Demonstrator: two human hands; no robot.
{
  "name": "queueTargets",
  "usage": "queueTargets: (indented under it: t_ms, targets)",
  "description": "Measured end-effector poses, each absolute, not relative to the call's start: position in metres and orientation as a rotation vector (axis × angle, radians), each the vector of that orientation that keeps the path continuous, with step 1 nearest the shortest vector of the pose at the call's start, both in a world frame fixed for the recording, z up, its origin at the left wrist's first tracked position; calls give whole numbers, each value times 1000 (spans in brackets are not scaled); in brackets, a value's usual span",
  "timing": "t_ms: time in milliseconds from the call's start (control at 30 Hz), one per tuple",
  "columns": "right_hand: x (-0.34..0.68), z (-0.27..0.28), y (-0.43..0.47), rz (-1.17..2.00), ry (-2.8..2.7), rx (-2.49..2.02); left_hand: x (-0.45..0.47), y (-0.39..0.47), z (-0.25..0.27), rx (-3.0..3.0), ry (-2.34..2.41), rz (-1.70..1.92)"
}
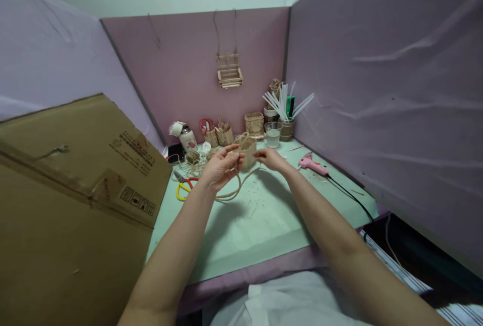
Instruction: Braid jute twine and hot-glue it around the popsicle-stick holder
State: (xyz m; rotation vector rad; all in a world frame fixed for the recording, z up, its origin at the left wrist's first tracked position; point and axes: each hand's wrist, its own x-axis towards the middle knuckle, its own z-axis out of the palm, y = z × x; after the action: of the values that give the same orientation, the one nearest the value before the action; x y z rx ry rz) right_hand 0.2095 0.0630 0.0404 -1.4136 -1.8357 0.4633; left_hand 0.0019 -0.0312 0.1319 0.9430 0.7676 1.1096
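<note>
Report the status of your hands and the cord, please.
Left hand pinches cord; right hand nearby, grip unclear. Cord looped below. Basket just beyond hands, scissors at left.

Rough, fibrous cord point(227, 197), matt cardboard point(71, 205)

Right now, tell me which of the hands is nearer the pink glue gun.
Right. The right hand is left of the pink glue gun, not touching it; the left hand is farther left.
</note>
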Motion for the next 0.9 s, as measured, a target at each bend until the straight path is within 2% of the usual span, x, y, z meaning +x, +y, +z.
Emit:
queueTargets:
  t_ms: [267,467,567,700,900]
  targets:
    - [223,13,59,285,-1676,-1792,-6,-8,71,1054,764,1128]
    - [223,-2,59,250,-1650,-1875,1,2,24,1673,1499,1054]
    - [223,-5,58,244,-1656,-1855,10,1,10,1985,1626,881]
    - [226,-5,55,238,-1646,-1835,13,2,9,2130,1678,792]
    - [235,-6,55,207,-1522,-1863,-18,1,36,2128,1609,963]
